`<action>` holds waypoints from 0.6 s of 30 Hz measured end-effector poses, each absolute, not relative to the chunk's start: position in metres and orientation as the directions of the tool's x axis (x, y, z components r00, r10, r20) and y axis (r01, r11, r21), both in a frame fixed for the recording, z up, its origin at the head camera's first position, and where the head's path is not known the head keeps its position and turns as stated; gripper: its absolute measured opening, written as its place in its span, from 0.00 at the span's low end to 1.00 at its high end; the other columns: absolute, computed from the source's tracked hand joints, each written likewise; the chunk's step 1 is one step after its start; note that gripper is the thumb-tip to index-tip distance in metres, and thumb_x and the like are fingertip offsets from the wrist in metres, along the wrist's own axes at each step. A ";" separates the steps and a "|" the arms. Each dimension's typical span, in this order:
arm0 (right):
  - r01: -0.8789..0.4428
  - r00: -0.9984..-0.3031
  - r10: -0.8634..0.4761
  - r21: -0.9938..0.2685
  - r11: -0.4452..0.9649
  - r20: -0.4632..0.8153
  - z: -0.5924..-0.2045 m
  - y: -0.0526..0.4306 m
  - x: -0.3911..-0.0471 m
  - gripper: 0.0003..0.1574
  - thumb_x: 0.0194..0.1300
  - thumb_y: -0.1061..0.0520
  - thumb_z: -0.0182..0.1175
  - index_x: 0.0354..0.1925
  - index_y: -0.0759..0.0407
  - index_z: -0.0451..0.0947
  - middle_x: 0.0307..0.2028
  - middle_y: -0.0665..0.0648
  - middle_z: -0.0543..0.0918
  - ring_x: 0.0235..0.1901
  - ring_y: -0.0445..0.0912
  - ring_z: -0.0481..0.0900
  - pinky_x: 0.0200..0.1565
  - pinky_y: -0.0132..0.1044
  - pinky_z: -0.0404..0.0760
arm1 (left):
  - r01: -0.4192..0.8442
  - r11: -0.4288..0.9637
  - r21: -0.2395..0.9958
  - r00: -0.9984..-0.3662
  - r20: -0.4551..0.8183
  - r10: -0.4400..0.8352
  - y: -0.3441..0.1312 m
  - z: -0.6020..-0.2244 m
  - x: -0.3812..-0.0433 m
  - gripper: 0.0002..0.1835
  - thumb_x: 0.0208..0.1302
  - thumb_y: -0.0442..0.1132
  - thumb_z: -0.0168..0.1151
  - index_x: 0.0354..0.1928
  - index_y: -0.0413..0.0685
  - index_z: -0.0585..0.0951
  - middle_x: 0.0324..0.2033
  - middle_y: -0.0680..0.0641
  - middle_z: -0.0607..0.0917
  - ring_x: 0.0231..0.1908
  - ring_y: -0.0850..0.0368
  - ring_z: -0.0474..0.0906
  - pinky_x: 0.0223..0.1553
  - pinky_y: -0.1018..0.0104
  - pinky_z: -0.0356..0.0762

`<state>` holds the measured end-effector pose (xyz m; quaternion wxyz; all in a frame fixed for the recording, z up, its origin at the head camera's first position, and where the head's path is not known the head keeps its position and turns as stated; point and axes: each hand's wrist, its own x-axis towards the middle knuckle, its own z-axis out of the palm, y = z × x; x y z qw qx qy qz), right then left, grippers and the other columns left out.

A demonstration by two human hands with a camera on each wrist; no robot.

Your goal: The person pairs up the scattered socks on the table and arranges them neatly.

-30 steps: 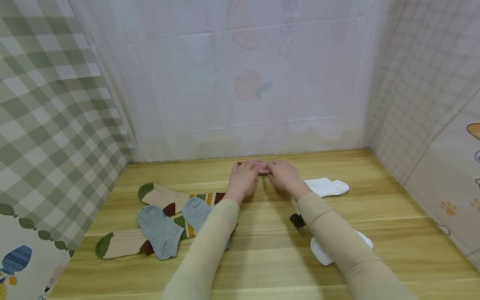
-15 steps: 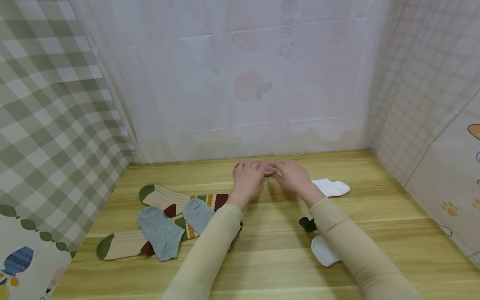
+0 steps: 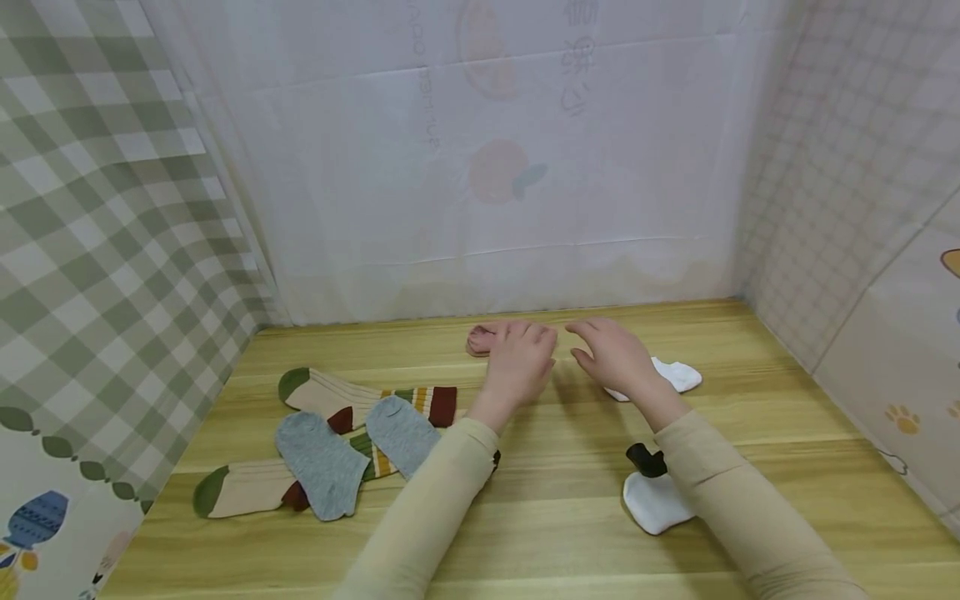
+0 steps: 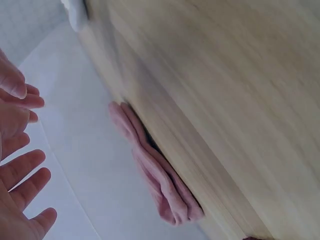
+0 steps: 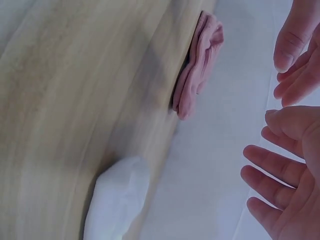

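A folded pink sock (image 3: 478, 340) lies at the back of the table, partly hidden behind my left hand (image 3: 519, 362) in the head view. Both wrist views show the pink sock (image 4: 162, 175) as a flat, layered bundle resting on the wood, with no finger on it. My left hand hovers over its near side, fingers extended and slightly bent. To the right of the sock, my right hand (image 3: 618, 358) is raised with fingers spread and nothing in them. A white sock (image 3: 677, 375) lies behind the right wrist.
At left, two grey ankle socks (image 3: 322, 467) lie across long beige socks (image 3: 251, 487) with green toes and striped cuffs. Another white sock (image 3: 658, 503) is under the right forearm. A pale cloth wall (image 3: 375, 275) rises behind the table's back edge.
Both hands have let go of the pink sock and shifted right; the right hand has drawn farther away. More of the sock's left end now shows. The other socks have stayed put.
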<state>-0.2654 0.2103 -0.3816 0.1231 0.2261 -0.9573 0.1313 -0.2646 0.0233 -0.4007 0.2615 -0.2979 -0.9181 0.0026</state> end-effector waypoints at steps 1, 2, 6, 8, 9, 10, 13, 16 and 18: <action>-0.470 -0.864 -0.402 -0.198 0.860 0.303 -0.381 0.213 -0.264 0.26 0.64 0.60 0.66 0.59 0.64 0.77 0.55 0.66 0.80 0.56 0.63 0.75 0.55 0.56 0.74 | 0.549 0.819 -0.167 -0.674 0.491 0.552 0.025 -0.401 -0.264 0.16 0.65 0.48 0.67 0.52 0.55 0.81 0.52 0.53 0.82 0.55 0.52 0.75 0.61 0.52 0.67; -0.475 -0.860 -0.405 -0.198 0.857 0.312 -0.380 0.214 -0.263 0.25 0.64 0.60 0.66 0.59 0.65 0.77 0.55 0.66 0.80 0.56 0.63 0.75 0.55 0.57 0.74 | 0.554 0.815 -0.170 -0.666 0.498 0.556 0.027 -0.401 -0.263 0.17 0.64 0.48 0.67 0.53 0.54 0.81 0.51 0.53 0.82 0.55 0.52 0.75 0.62 0.52 0.67; -0.480 -0.854 -0.403 -0.200 0.854 0.327 -0.377 0.223 -0.259 0.25 0.65 0.60 0.64 0.59 0.65 0.76 0.55 0.66 0.80 0.55 0.64 0.76 0.54 0.57 0.74 | 0.571 0.807 -0.152 -0.650 0.517 0.557 0.036 -0.403 -0.259 0.20 0.64 0.48 0.68 0.56 0.53 0.81 0.52 0.51 0.83 0.55 0.52 0.76 0.62 0.52 0.68; -0.474 -0.857 -0.395 -0.206 0.856 0.331 -0.375 0.229 -0.257 0.25 0.66 0.60 0.63 0.60 0.65 0.76 0.54 0.67 0.80 0.55 0.65 0.76 0.53 0.58 0.74 | 0.578 0.806 -0.126 -0.661 0.507 0.553 0.041 -0.404 -0.257 0.20 0.64 0.48 0.68 0.57 0.53 0.81 0.52 0.51 0.83 0.56 0.52 0.75 0.61 0.52 0.69; -0.470 -0.859 -0.389 -0.211 0.857 0.334 -0.374 0.232 -0.257 0.24 0.66 0.61 0.63 0.60 0.65 0.76 0.54 0.67 0.80 0.54 0.65 0.76 0.53 0.59 0.74 | 0.581 0.807 -0.110 -0.668 0.502 0.549 0.044 -0.404 -0.256 0.20 0.64 0.48 0.68 0.57 0.53 0.81 0.53 0.51 0.83 0.57 0.52 0.75 0.60 0.53 0.70; -0.467 -0.860 -0.382 -0.217 0.857 0.338 -0.373 0.234 -0.256 0.24 0.66 0.61 0.63 0.59 0.66 0.76 0.53 0.68 0.81 0.54 0.65 0.76 0.53 0.59 0.74 | 0.581 0.809 -0.088 -0.680 0.494 0.542 0.046 -0.405 -0.255 0.21 0.64 0.48 0.68 0.57 0.53 0.81 0.53 0.51 0.83 0.57 0.52 0.76 0.60 0.53 0.70; -0.450 -0.867 -0.358 -0.238 0.861 0.346 -0.372 0.245 -0.256 0.23 0.66 0.61 0.62 0.58 0.67 0.76 0.53 0.69 0.81 0.54 0.66 0.75 0.53 0.60 0.73 | 0.578 0.816 -0.013 -0.720 0.463 0.517 0.054 -0.407 -0.252 0.22 0.65 0.48 0.67 0.59 0.52 0.81 0.53 0.50 0.83 0.57 0.51 0.76 0.59 0.52 0.71; -0.428 -0.878 -0.333 -0.255 0.867 0.343 -0.372 0.257 -0.258 0.22 0.66 0.62 0.62 0.58 0.68 0.76 0.53 0.70 0.80 0.54 0.67 0.75 0.54 0.61 0.73 | 0.557 0.828 0.068 -0.771 0.414 0.484 0.062 -0.408 -0.250 0.23 0.66 0.48 0.65 0.61 0.51 0.80 0.54 0.50 0.83 0.57 0.52 0.76 0.59 0.53 0.70; -0.410 -0.888 -0.316 -0.262 0.874 0.334 -0.373 0.266 -0.259 0.23 0.67 0.61 0.62 0.58 0.69 0.76 0.53 0.71 0.80 0.53 0.67 0.75 0.53 0.61 0.73 | 0.537 0.835 0.123 -0.803 0.379 0.461 0.066 -0.409 -0.249 0.24 0.67 0.49 0.64 0.62 0.51 0.79 0.54 0.50 0.82 0.57 0.52 0.76 0.59 0.54 0.71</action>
